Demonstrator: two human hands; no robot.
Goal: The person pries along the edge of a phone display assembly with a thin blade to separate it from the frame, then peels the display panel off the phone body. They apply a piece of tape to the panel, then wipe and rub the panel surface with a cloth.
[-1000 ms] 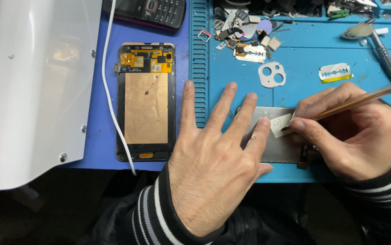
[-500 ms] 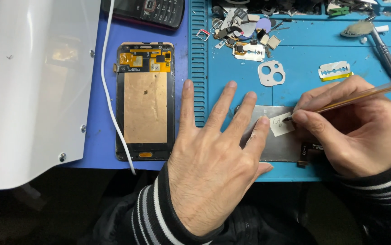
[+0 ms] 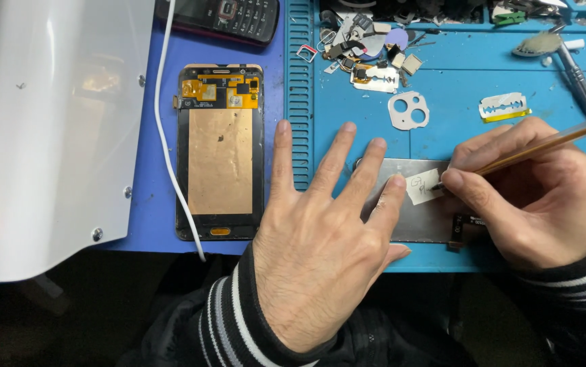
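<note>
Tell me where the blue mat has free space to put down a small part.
The mat is bare between the camera cover, the razor blade and the right hand. It is also bare left of the cover, above the left hand. The parts pile along the top is crowded.

The counter carries a blue mat; a metal plate lies under both hands, a razor blade just beyond them.

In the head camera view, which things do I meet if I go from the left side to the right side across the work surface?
White curved metal cover → thin white cable → phone screen panel with copper-coloured back → left hand → grey metal plate with small white label → right hand, holding a brown pencil.
</note>
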